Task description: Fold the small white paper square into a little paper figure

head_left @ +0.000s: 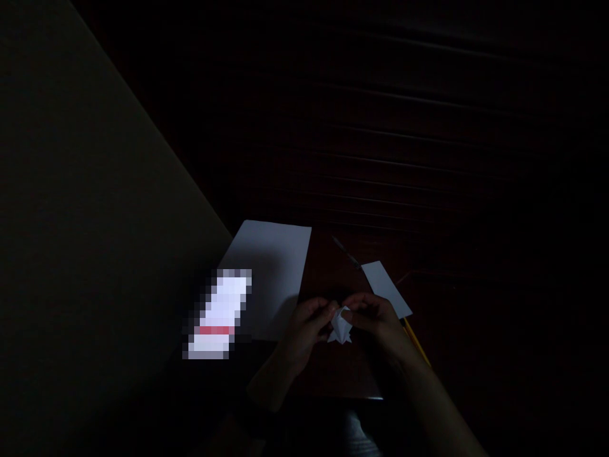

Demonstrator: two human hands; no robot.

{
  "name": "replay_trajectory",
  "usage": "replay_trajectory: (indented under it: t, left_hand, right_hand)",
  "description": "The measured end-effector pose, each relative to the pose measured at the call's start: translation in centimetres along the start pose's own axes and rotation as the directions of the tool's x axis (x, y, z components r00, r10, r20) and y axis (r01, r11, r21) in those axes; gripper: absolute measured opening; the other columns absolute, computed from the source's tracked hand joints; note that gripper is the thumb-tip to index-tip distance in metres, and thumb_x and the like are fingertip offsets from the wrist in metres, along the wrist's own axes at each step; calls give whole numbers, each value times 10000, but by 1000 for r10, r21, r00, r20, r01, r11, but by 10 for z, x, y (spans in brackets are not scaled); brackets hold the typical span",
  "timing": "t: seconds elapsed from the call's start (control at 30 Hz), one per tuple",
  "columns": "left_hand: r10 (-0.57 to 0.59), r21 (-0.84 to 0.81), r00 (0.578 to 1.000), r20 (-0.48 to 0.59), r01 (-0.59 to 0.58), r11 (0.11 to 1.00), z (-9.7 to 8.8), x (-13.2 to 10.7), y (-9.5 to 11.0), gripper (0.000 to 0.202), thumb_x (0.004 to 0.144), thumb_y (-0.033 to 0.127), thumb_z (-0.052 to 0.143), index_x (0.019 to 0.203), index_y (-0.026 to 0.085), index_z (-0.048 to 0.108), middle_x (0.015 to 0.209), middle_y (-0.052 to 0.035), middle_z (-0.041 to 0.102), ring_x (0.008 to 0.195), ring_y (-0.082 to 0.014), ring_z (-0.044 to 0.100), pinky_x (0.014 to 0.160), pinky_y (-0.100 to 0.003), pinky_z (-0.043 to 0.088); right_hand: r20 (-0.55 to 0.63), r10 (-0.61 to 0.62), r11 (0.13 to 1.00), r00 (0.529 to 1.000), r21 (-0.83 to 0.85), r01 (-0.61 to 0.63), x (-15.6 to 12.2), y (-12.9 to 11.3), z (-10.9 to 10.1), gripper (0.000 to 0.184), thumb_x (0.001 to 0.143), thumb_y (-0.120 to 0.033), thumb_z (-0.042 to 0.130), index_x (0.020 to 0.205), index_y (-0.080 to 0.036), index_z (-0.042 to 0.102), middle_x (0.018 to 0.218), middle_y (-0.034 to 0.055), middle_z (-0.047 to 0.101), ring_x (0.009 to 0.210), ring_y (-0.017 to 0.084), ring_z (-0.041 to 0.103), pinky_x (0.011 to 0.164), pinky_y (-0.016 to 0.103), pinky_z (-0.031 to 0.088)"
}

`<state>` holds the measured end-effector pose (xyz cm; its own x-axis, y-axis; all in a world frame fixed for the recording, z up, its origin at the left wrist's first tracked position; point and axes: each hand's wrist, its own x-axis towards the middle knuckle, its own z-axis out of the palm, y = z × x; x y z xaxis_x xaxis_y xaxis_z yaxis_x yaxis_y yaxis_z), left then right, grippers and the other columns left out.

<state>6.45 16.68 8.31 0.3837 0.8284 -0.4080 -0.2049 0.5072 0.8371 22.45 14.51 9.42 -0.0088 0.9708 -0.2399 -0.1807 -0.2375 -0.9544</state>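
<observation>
A small piece of folded white paper (341, 326) is held up between my two hands, with creases and pointed corners along its lower edge. My left hand (309, 324) pinches its upper left side between thumb and fingers. On the other side, my right hand (375, 317) is closed on the upper right of the same paper, its thumb laid across the front. The far side of the paper is hidden, and the dim light blurs the fingertips.
A large white sheet (271, 266) lies on the dark table (333, 374) to the left, near a bright pixelated screen (219, 311). At right are a pen (346, 251), a smaller white paper (386, 289) and a yellow pencil-like stick (417, 343). A pale wall (95, 222) borders the left.
</observation>
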Motion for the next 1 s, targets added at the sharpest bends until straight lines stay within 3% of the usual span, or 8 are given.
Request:
replay_trajectory:
  t: [0.4,0.53,0.6,0.77,0.9,1.0]
  left_hand:
    - [-1,28,1000,-5,1,1000,0,1,0,278,742,413,629,759,144,560,634,17,533,539,-84,507,479,-190,383]
    - [70,134,997,-15,-67,989,1,3,1,287,754,430,610,737,145,575,584,21,541,481,-78,484,443,-189,350]
    - [147,223,989,-19,-139,965,1,4,1,269,760,413,608,741,145,601,593,6,577,497,-90,504,465,-200,372]
    - [295,372,955,-13,-269,888,0,5,-2,193,700,325,683,798,161,660,816,-64,694,767,-181,628,678,-262,468]
    - [327,530,944,-48,-254,809,0,4,-3,160,667,307,700,787,202,698,789,-45,711,750,-201,643,680,-276,469]
    - [319,631,948,-1,-248,736,1,0,-2,152,692,320,671,813,243,721,807,-28,720,739,-204,643,662,-273,451]
  right_hand:
    - [-3,2,1000,1000,14,-2,1,-1,2,232,654,-301,752,833,-186,658,752,9,648,641,140,584,591,255,439]
    - [-7,1,1000,1000,-20,-1,1,0,1,230,665,-308,736,843,-187,653,745,6,636,630,139,574,565,248,429]
    - [-28,-22,997,999,-69,20,2,2,0,219,678,-303,720,853,-190,654,743,5,629,622,137,565,548,243,420]
    - [-53,-118,977,992,-183,107,6,7,-4,140,689,-244,695,814,-187,668,753,20,646,702,166,584,632,274,445]
    - [-44,-161,945,986,-294,141,7,7,-3,101,703,-208,656,800,-191,676,787,31,674,742,184,599,674,296,454]
    - [-23,-150,925,988,-356,132,6,7,-2,98,705,-192,636,794,-192,678,784,27,680,732,184,603,669,297,456]
